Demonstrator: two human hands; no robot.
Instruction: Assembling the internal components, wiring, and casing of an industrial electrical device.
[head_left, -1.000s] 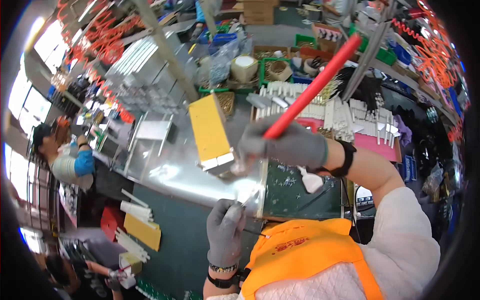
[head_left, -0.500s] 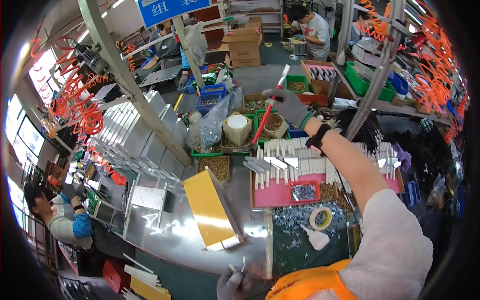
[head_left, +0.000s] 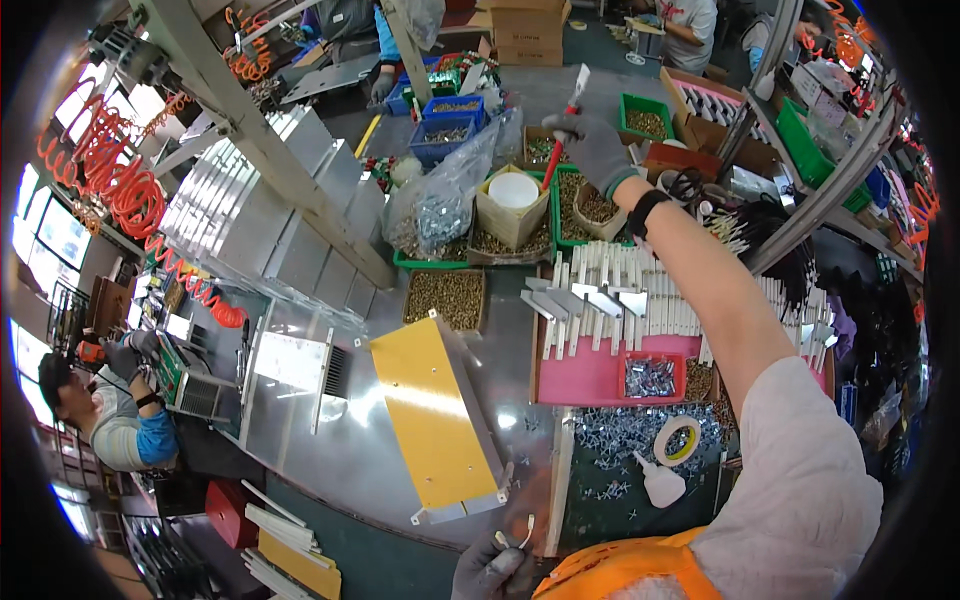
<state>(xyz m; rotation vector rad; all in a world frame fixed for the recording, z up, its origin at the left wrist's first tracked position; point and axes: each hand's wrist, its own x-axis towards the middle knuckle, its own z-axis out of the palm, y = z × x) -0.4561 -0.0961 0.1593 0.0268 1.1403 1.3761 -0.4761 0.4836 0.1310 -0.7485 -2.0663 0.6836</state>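
My right hand (head_left: pixel 592 150), in a grey glove, reaches out over the parts bins at the far middle. It is closed around a red-handled tool (head_left: pixel 552 163) with a pale, flat tip pointing away from me; its exact kind is unclear. At the bottom edge, my left hand (head_left: pixel 487 568), also gloved in grey, pinches a short white wire (head_left: pixel 524 535) whose bent end sticks up. Just beyond it lies a yellow-faced metal panel (head_left: pixel 430 410), set at an angle on the metal bench (head_left: pixel 320 440).
White strips (head_left: pixel 600 290) lie in rows on a pink-lined tray, beside a red box of screws (head_left: pixel 652 378). Nearby are a tape roll (head_left: pixel 677 441) and a white squeeze bottle (head_left: pixel 660 483). A post (head_left: pixel 270 170) and stacked metal cases (head_left: pixel 290 240) stand left. Co-worker (head_left: pixel 120 410) sits far left.
The view has shifted, so the bench things appear further right and the far ones higher. My right hand has moved slightly left over the bins, still gripping the red-handled tool. My left keeps the wire.
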